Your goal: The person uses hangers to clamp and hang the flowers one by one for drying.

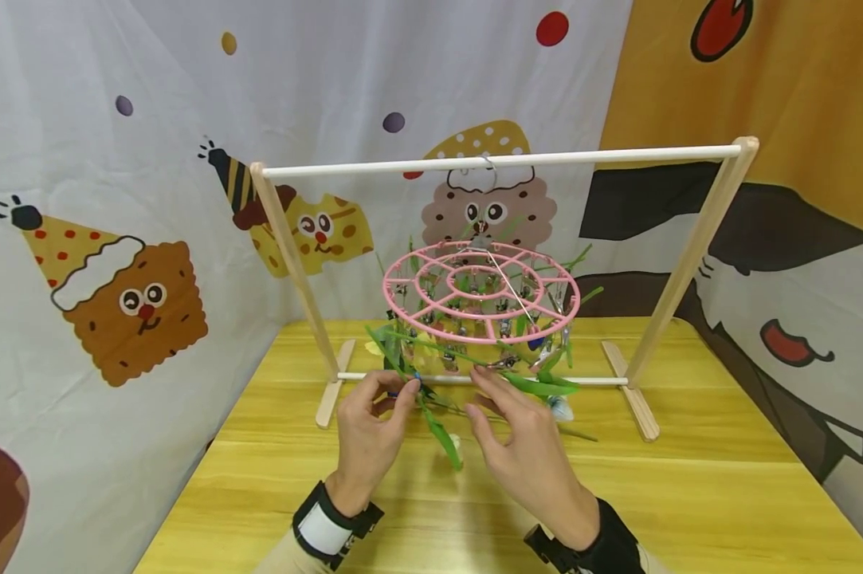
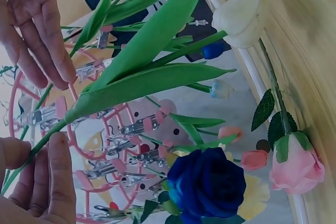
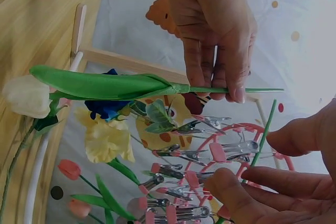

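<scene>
My left hand [image 1: 374,430] pinches the thin green stem of an artificial white tulip [image 2: 239,19] between thumb and fingertips. Its bloom points down toward the table, and two long green leaves [image 3: 105,85] spread along the stem. To the right, my right hand [image 1: 527,446] is held with fingers apart, holding nothing, close to the near rim of a pink round clip hanger [image 1: 488,339]. In the right wrist view its fingers are beside metal clips [image 3: 236,151] and another green stem [image 3: 266,132]. Blue rose [image 2: 207,184] and yellow flower [image 3: 107,137] hang from the hanger.
The hanger's hook is over the white bar [image 1: 374,167] of a wooden stand [image 1: 678,271]. A pink rose [image 2: 296,169] lies on the wooden table [image 1: 259,494] near the stand's lower bar. Peach tulips [image 3: 69,169] hang among the clips. A printed cloth [image 1: 80,143] covers the walls behind.
</scene>
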`<state>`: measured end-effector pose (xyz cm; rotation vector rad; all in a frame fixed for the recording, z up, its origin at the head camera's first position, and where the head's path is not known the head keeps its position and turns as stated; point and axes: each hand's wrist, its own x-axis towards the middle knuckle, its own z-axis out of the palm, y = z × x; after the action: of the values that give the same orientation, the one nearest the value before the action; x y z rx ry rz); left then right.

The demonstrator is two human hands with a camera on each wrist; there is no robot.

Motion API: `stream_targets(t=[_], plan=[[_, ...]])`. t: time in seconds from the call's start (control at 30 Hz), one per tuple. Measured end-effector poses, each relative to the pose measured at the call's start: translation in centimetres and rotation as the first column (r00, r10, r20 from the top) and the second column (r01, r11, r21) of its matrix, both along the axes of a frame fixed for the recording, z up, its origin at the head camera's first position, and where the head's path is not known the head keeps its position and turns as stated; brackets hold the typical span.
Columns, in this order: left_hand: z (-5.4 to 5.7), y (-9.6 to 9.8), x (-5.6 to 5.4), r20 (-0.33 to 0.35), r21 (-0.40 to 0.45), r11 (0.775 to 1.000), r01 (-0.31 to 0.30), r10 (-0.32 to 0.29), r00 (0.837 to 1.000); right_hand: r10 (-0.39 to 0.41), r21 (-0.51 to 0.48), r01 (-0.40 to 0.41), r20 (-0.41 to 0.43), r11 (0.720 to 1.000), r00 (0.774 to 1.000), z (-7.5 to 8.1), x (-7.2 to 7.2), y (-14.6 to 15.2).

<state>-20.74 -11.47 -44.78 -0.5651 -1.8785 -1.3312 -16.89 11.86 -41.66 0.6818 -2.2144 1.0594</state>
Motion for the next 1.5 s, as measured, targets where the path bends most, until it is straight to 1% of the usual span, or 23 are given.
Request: stream_targets(t=[0.07,0.23,0.4,0.47,0.57,0.67,0.8,0.93,1.07,1.17,1.37,1.5], plan=[[0.0,0.0,0.0,0.006,0.002,1.000,-0.001,0.001,1.000,-0.004,-0.005,0.004,-0.001,1.000,1.000,-0.1,0.0,0.1],[-0.1,-0.1,0.0,0.020,0.008,1.000,0.002,-0.002,1.000,-0.003,-0.040,0.005,0.042,0.999,0.999,-0.4,0.2,0.1],[0.0,0.1,0.2,0.057,0.022,1.000,0.022,-0.023,0.998,0.014,-0.100,-0.005,0.089,0.995,0.996,-0.7,0.2,0.1],[0.1,0.2,0.3,0.064,0.028,0.999,0.036,-0.038,0.997,0.026,-0.133,-0.013,0.095,0.991,0.995,-0.7,0.1,0.0],[0.2,0.3,0.3,0.064,0.039,0.997,0.066,-0.068,0.996,0.045,-0.192,-0.027,0.091,0.981,0.995,-0.7,-0.3,0.0],[0.3,0.4,0.3,0.055,0.046,0.995,0.089,-0.091,0.994,0.057,-0.248,-0.038,0.067,0.968,0.996,-0.6,-0.5,0.0],[0.5,0.5,0.4,0.041,0.050,0.993,0.111,-0.113,0.993,0.057,-0.293,-0.042,0.044,0.955,0.997,-0.4,-0.9,0.2],[0.9,0.6,0.4,0.026,0.053,0.988,0.143,-0.144,0.989,0.054,-0.336,-0.028,0.067,0.942,0.996,-0.1,-1.3,0.2],[1.1,0.9,0.5,0.029,0.072,0.979,0.189,-0.191,0.981,0.053,-0.376,-0.012,0.099,0.926,0.994,0.1,-1.5,0.4],[1.3,1.1,0.5,0.031,0.092,0.970,0.225,-0.228,0.973,0.072,-0.400,-0.022,0.110,0.916,0.991,0.3,-1.6,0.6],[2.3,1.9,0.4,0.024,0.106,0.966,0.234,-0.238,0.971,0.140,-0.439,-0.081,0.106,0.895,0.984,1.0,-2.1,0.9],[2.8,2.3,0.2,0.020,0.101,0.965,0.241,-0.245,0.969,0.162,-0.473,-0.075,0.147,0.878,0.976,1.4,-2.5,1.1]])
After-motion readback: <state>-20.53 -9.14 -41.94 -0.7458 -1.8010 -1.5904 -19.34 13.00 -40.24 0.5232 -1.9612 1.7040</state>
